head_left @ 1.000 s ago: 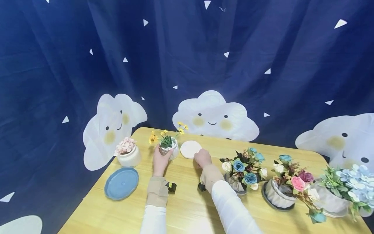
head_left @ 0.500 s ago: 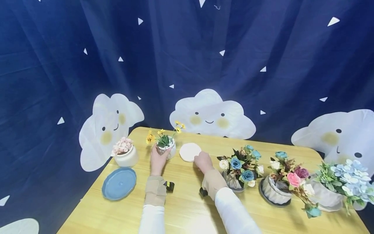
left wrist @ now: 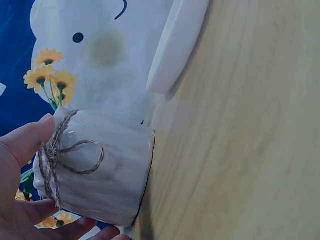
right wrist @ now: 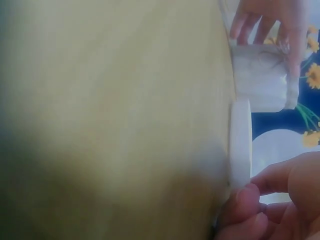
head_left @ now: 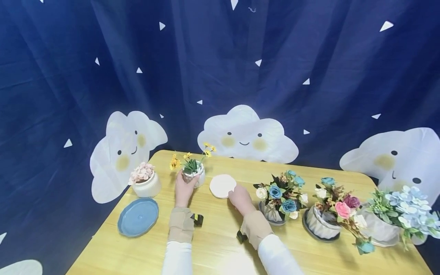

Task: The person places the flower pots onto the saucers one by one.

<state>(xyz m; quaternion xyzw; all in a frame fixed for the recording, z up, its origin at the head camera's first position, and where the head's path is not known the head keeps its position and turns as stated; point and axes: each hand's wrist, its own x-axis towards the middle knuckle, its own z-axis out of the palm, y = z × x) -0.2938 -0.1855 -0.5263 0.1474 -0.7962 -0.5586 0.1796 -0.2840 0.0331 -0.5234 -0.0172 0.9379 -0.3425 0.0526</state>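
My left hand (head_left: 185, 189) grips a small white flowerpot (left wrist: 105, 167) with a twine bow round its upper part. Yellow daisies (left wrist: 47, 75) and green leaves rise out of it. The pot stands upright on the table, thumb on one side and fingers on the other. Just right of it lies a round white saucer (head_left: 222, 186), flat on the wood. With thumb and finger, my right hand (head_left: 240, 198) pinches the saucer's near right edge. In the right wrist view the saucer (right wrist: 240, 142) appears edge-on, close beside the pot.
On the left are a ribbed white pot with pink flowers (head_left: 147, 186) and a blue scalloped saucer (head_left: 138, 217). To the right stand a pot with blue and white roses (head_left: 272, 212), a mixed-rose pot (head_left: 323, 223) on a dark saucer, and a blue hydrangea pot (head_left: 381, 227).
The white saucer has slid a little toward me, with my right hand pinching it. My left hand stays on the daisy pot. The head view has shifted slightly.
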